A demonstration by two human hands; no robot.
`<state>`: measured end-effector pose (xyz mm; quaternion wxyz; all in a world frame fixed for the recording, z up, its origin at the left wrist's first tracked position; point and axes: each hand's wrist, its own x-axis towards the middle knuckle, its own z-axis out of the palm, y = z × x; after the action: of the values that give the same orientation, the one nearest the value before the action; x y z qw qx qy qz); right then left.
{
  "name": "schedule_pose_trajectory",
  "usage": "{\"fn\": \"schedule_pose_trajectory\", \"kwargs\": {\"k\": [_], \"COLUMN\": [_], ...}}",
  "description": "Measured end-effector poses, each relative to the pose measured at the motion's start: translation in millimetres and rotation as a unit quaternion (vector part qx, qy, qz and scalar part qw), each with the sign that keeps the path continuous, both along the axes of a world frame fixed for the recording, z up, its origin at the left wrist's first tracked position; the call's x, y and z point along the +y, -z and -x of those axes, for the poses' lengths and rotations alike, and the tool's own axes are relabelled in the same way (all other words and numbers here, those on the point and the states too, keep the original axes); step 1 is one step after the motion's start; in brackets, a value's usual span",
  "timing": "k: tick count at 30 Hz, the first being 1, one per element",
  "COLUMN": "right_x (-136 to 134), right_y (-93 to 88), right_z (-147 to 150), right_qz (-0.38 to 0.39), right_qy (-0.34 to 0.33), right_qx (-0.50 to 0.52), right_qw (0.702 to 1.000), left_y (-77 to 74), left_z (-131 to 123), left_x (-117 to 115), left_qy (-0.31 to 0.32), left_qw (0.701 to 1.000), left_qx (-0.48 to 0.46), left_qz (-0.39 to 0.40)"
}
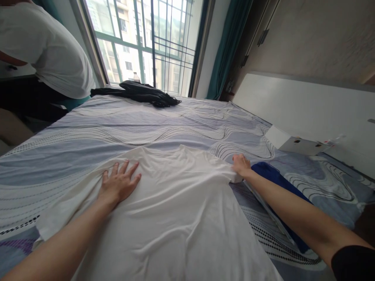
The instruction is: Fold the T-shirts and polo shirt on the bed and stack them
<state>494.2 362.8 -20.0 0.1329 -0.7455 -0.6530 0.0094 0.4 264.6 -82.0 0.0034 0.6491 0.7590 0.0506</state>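
Observation:
A white T-shirt (pixel 175 203) lies spread over the bed, its neckline pointing away from me and soft wrinkles across its front. My left hand (pixel 120 181) rests flat on its left shoulder area, fingers spread. At the right sleeve, my right hand (pixel 241 166) has its fingers closed on the sleeve's end. The left sleeve stretches out toward the lower left, partly behind my left forearm. Beside my right forearm, and partly hidden by it, is a dark blue folded cloth (pixel 266 171).
The bed (pixel 140 132) has a grey and white wavy-patterned sheet. Black clothing (pixel 143 93) lies at its far edge before the window. A white box (pixel 293 142) stands at the right by the white headboard (pixel 307 105). A person in a white top (pixel 55 47) bends over at the far left.

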Motion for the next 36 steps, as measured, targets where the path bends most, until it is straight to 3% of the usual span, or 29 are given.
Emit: {"fn": "schedule_pose_trajectory", "kwargs": {"k": [3, 6, 8, 11, 13, 18, 25, 27, 32, 36], "right_x": [0, 5, 14, 34, 51, 90, 110, 111, 111, 116], "right_y": [10.5, 24.4, 33.8, 40.5, 38.3, 19.8, 13.0, 17.8, 33.5, 36.3], "right_z": [28, 56, 67, 70, 68, 66, 78, 95, 146, 156], "right_qz": [-0.033, 0.029, 0.095, 0.110, 0.107, 0.118, 0.136, 0.124, 0.103, 0.077], "right_qy": [-0.062, -0.139, -0.080, 0.027, 0.023, -0.062, -0.066, -0.069, -0.086, -0.090], "right_qx": [-0.049, -0.069, -0.051, -0.021, -0.012, -0.010, -0.021, -0.010, 0.003, -0.011], "right_qw": [0.996, 0.987, 0.991, 0.993, 0.994, 0.991, 0.988, 0.990, 0.991, 0.993], "left_y": [-0.3, -1.6, -2.2, -2.5, -2.5, -2.3, -3.5, -4.6, -6.0, -3.6], "left_z": [-1, -2, -2, -2, -1, -3, -3, -3, 1, 15], "left_x": [0, -1, -1, 0, 0, 0, -2, -2, 14, 40], "left_qy": [-0.001, 0.000, 0.000, -0.004, -0.005, -0.009, -0.005, -0.032, -0.178, -0.225], "left_qw": [1.000, 1.000, 1.000, 1.000, 1.000, 1.000, 1.000, 0.999, 0.972, 0.965], "left_qx": [-0.001, 0.000, 0.001, -0.003, -0.005, 0.006, 0.003, -0.012, -0.045, -0.011], "left_qz": [-0.001, -0.001, -0.002, 0.002, 0.007, 0.014, 0.015, -0.004, -0.143, -0.136]}}
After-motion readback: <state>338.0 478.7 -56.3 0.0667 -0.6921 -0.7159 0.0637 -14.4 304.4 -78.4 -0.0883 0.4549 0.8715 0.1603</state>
